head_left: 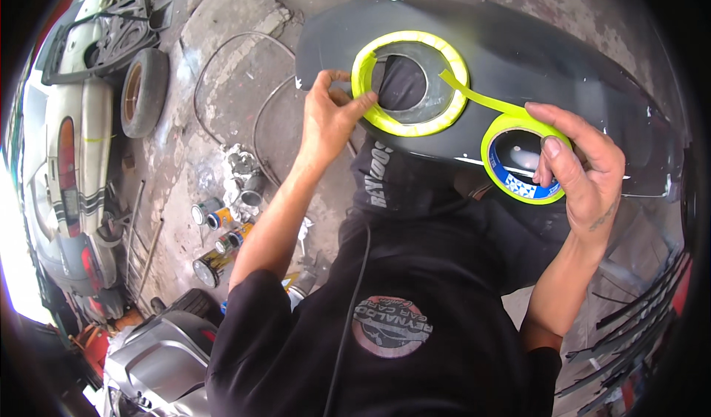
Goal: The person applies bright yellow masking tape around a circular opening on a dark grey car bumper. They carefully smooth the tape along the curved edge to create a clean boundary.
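Observation:
A ring (453,118) covered in bright yellow-green tape borders a round opening on a curved dark grey panel (541,54). It is unclear whether ring and panel are one piece. My left hand (327,117) is at the ring's left side, thumb on the taped edge and fingers curled by it. In my right hand (589,154) is a roll of yellow-green masking tape (498,171) with a blue printed core, gripped between thumb and fingers. From the roll a strip of tape (478,97) stretches leftward, its free end over the ring's inner right side.
The panel lies across my lap. On the concrete floor to the left are several cans (207,269), crumpled paper (241,169), a hose (255,124) and a wheel (144,92). Car body parts (92,143) line the far left. Dark slats (629,321) lie at lower right.

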Demonstrator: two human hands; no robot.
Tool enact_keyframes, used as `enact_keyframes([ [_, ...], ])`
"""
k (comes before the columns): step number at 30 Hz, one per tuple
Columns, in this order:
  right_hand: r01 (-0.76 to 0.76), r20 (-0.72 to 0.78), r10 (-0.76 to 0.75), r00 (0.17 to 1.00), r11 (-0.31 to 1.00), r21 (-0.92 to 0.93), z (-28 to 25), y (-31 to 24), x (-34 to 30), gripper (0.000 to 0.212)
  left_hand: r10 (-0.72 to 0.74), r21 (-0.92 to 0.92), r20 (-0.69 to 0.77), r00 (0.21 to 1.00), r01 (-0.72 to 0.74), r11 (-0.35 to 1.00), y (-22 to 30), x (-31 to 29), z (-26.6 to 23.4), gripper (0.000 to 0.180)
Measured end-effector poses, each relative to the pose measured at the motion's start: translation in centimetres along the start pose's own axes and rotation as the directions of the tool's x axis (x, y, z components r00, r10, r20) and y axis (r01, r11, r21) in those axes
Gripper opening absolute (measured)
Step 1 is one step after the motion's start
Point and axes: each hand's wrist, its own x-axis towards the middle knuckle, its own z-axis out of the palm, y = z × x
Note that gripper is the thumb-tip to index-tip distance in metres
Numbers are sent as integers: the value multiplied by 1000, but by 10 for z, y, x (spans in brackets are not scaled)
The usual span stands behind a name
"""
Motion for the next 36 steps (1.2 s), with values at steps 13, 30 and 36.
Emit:
enact_keyframes([
  [13, -71, -6, 71, 997, 996, 46, 3, -2, 2, 32, 506, 289, -78, 859, -466, 836, 3, 59, 6, 22],
  [30, 345, 292, -213, 932, 763, -546, 40, -59, 43, 30, 287, -410, 225, 931, -177, 895, 49, 7, -14, 45],
  [36, 384, 360, -201, 911, 734, -560, 47, -60, 52, 31, 265, -422, 297, 918, -123, 898, 48, 8, -4, 40],
])
